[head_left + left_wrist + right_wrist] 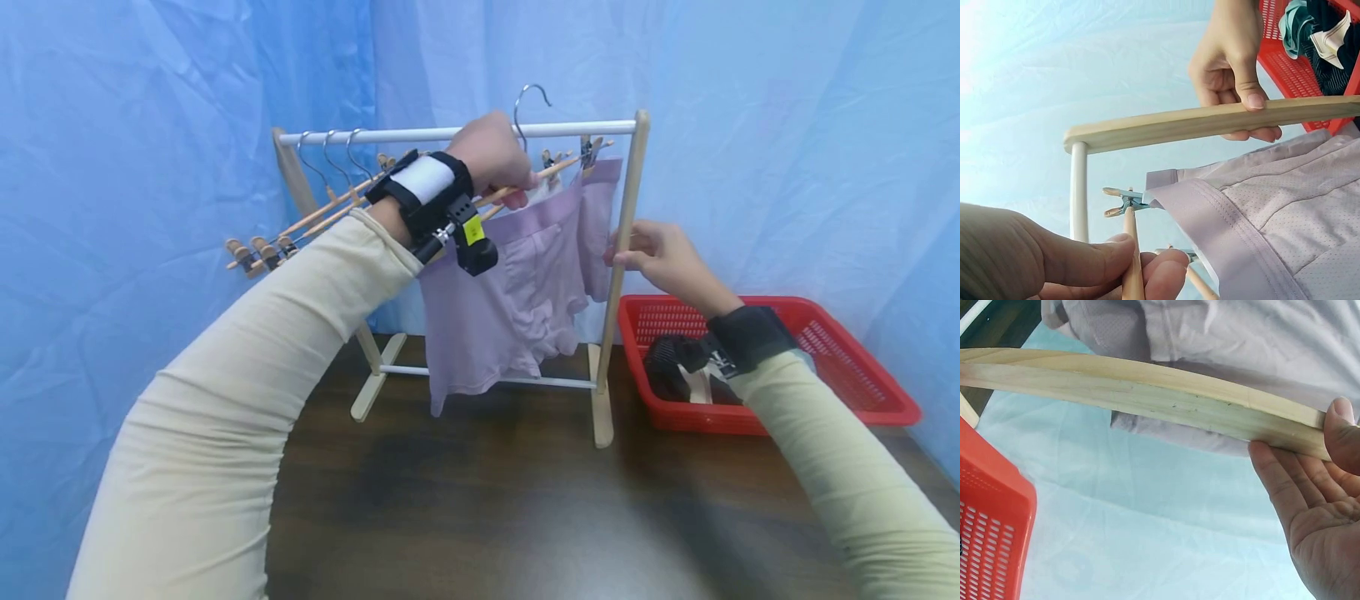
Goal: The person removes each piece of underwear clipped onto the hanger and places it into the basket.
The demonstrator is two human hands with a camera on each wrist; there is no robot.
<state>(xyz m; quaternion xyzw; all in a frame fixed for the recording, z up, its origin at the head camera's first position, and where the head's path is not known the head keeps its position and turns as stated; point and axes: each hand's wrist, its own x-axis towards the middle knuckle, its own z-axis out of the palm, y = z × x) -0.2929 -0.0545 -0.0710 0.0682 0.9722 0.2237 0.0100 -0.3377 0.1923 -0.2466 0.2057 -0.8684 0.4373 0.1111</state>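
Shorts (510,308) of lilac cloth hang clipped by the waistband to a wooden hanger (555,169) near the right end of a clothes rack. The left hand (495,158) pinches the hanger's bar between thumb and fingers, while the right hand (660,254) clasps the rack's right upright (632,192). Three other hangers (240,254) hang toward the rail's left end. Right of the rack, a red basket (705,421) holds dark and teal cloth (1297,31) on the brown table (465,500).
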